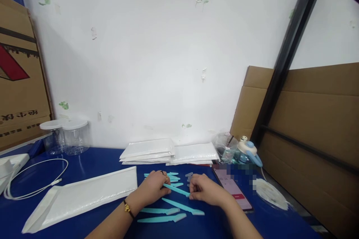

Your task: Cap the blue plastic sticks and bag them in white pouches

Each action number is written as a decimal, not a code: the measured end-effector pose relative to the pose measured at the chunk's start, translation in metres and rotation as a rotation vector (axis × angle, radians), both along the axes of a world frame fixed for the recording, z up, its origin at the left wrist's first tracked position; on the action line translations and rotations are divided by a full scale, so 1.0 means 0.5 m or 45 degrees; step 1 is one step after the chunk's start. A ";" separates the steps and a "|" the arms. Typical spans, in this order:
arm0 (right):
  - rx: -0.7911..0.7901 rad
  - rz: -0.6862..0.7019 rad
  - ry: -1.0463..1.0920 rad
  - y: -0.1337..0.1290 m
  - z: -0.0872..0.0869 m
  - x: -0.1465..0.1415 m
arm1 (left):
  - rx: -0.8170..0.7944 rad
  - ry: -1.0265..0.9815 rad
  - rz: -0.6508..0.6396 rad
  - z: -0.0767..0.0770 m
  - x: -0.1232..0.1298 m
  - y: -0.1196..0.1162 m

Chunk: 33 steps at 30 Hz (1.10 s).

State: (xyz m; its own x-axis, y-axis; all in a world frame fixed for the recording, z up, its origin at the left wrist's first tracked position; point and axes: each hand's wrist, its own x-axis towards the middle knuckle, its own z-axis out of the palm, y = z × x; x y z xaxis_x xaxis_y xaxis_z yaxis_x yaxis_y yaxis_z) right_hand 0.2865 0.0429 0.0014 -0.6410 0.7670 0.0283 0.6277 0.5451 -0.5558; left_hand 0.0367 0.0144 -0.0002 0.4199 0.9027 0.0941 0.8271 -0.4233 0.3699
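A teal eyebrow razor (177,190) spans the gap between my two hands. My left hand (154,187) pinches its handle end between thumb and fingers. At the other end, the curled fingers of my right hand (206,190) close on the blade head, which they partly hide. Several more teal razors (174,178) lie behind my left hand. Nearer me are another razor (183,207) lying at a slant and two side by side, the front razor (161,219) fully visible. Small translucent pieces (189,174), apparently blade caps, lie just beside my right fingers.
White padded mailers (148,150) are stacked along the wall, and one mailer (84,196) lies at left. A phone (234,190) rests right of my right hand. Clear jars (75,138), a white cable (36,160), a blue bottle (246,151) and cardboard (316,119) surround the blue table.
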 end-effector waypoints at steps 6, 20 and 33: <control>-0.081 -0.036 0.175 0.009 -0.003 0.002 | 0.014 -0.094 -0.062 0.023 -0.001 -0.003; -0.174 0.001 -0.153 -0.007 0.024 0.027 | 0.085 -0.125 -0.009 0.027 -0.030 -0.001; -0.087 -0.123 0.041 0.004 0.012 0.023 | 0.153 0.044 -0.108 0.019 -0.003 0.003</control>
